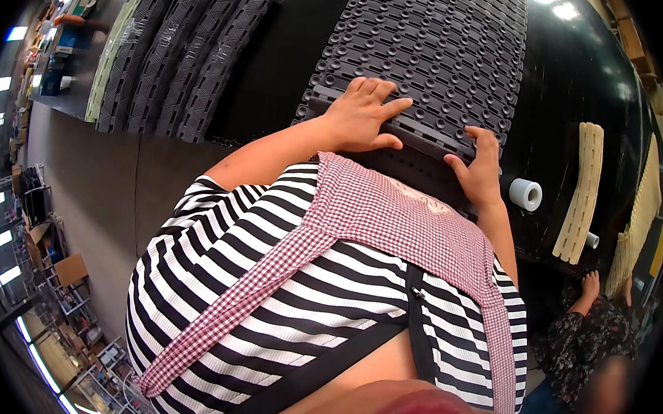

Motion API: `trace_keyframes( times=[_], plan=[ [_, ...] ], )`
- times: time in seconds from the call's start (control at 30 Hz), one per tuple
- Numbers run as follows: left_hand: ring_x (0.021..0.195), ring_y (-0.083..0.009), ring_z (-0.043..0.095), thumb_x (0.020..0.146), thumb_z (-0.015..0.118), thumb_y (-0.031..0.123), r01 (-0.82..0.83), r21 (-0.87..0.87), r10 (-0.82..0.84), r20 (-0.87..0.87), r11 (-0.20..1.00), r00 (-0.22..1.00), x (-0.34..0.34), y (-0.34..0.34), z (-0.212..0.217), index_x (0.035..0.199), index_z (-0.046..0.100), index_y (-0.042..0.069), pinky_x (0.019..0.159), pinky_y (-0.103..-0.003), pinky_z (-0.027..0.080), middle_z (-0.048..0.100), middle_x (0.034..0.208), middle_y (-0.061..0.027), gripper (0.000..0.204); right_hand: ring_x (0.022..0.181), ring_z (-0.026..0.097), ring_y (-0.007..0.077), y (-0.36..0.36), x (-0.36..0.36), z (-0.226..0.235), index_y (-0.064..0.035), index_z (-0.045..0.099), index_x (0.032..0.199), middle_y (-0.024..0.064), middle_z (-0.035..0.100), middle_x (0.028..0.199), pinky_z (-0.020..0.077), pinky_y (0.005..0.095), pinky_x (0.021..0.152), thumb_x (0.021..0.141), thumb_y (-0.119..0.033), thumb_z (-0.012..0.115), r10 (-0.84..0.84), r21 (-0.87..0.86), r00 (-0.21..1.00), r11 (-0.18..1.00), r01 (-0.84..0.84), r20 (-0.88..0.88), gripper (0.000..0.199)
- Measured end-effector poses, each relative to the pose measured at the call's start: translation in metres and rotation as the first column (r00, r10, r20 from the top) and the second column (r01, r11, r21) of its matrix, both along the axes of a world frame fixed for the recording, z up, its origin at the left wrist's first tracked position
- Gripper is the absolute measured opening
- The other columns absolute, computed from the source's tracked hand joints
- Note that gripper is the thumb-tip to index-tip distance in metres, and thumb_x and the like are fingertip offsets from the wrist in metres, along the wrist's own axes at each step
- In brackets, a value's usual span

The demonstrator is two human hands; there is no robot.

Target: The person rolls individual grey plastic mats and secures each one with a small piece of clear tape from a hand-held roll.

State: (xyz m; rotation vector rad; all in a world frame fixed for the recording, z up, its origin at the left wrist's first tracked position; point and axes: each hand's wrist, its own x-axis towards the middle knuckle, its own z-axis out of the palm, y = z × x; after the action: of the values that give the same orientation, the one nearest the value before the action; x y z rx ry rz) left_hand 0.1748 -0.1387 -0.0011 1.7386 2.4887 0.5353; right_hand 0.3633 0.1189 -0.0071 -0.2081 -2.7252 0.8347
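Observation:
A wide spread of black strips (pixel 435 45), covered in round studs and slots, lies on the dark table in front of me. Along its near edge runs a raised black strip (pixel 427 135). My left hand (pixel 365 117) rests across this strip's left part, palm down, fingers and thumb spread. At the strip's right end is my right hand (pixel 481 171), thumb and forefinger apart; its other fingers are partly hidden. A white roll (pixel 525 194) lies just right of that hand.
Several black patterned strips (pixel 196 51) lie side by side at the left, beside a pale green strip (pixel 115 53). Rightward are a slotted beige strip (pixel 579 193) and a ribbed beige piece (pixel 638 213). Another person (pixel 591 340) in dark patterned clothing works at the lower right.

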Motion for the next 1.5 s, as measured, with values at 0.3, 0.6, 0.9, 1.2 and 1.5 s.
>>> trace_keyframes(
  times=[0.3,0.6,0.9,1.2,1.5],
  plan=[
    [0.123,-0.0294,0.055,0.086,0.075,0.046,0.029,0.108,-0.003,-0.233,0.994,0.972,-0.085,0.079,0.001,0.121,0.070,0.017,0.105,-0.046,0.042,0.063,0.119,-0.0083,0.046,0.122,0.058,0.0337,-0.044,-0.038,0.003,-0.0153,0.068,0.130,0.0154,0.063,0.126,0.0435,0.0496,0.104,0.083,-0.021,0.079,-0.007,0.409,0.992,0.910,0.060,-0.129,0.048],
    [0.129,-0.0332,0.052,0.082,0.080,0.036,-0.102,0.257,0.152,-0.184,0.961,0.971,-0.028,0.055,-0.022,0.139,0.058,0.010,0.114,-0.051,0.036,0.060,0.131,-0.0148,0.066,0.137,0.051,0.0332,0.003,-0.097,-0.013,-0.0185,0.069,0.132,0.0113,0.062,0.138,0.0328,0.0499,0.118,0.091,-0.039,0.073,-0.046,0.341,0.998,0.939,0.053,-0.030,0.046],
    [0.118,-0.0326,0.059,0.062,0.094,0.045,-0.161,-0.069,0.155,-0.078,0.985,0.985,-0.068,0.110,0.013,0.134,0.061,0.015,0.099,-0.046,0.047,0.063,0.119,-0.0103,0.084,0.115,0.061,0.0360,0.050,-0.145,-0.010,-0.0099,0.072,0.113,0.0153,0.067,0.117,0.0498,0.0443,0.102,0.086,-0.051,0.074,-0.097,0.152,0.994,0.983,0.102,-0.040,0.049],
    [0.115,-0.0330,0.060,0.066,0.093,0.043,-0.111,-0.158,0.097,-0.097,0.981,0.991,-0.083,0.120,0.009,0.129,0.063,0.014,0.095,-0.046,0.050,0.063,0.120,-0.0089,0.075,0.117,0.061,0.0276,0.035,-0.115,-0.016,-0.0173,0.067,0.119,0.0063,0.065,0.118,0.0429,0.0437,0.100,0.073,-0.042,0.087,-0.100,0.416,0.994,0.902,0.113,-0.055,0.055],
    [0.108,-0.0374,0.064,0.068,0.091,0.040,-0.026,-0.165,0.029,0.013,0.986,1.000,-0.032,0.069,0.029,0.117,0.068,0.009,0.092,-0.048,0.053,0.066,0.113,-0.0145,0.063,0.105,0.064,0.0317,0.001,-0.060,0.006,-0.0132,0.069,0.108,0.0097,0.067,0.104,0.0490,0.0464,0.088,0.072,-0.033,0.087,0.046,0.272,0.999,0.961,-0.044,-0.002,0.045]
  ],
)
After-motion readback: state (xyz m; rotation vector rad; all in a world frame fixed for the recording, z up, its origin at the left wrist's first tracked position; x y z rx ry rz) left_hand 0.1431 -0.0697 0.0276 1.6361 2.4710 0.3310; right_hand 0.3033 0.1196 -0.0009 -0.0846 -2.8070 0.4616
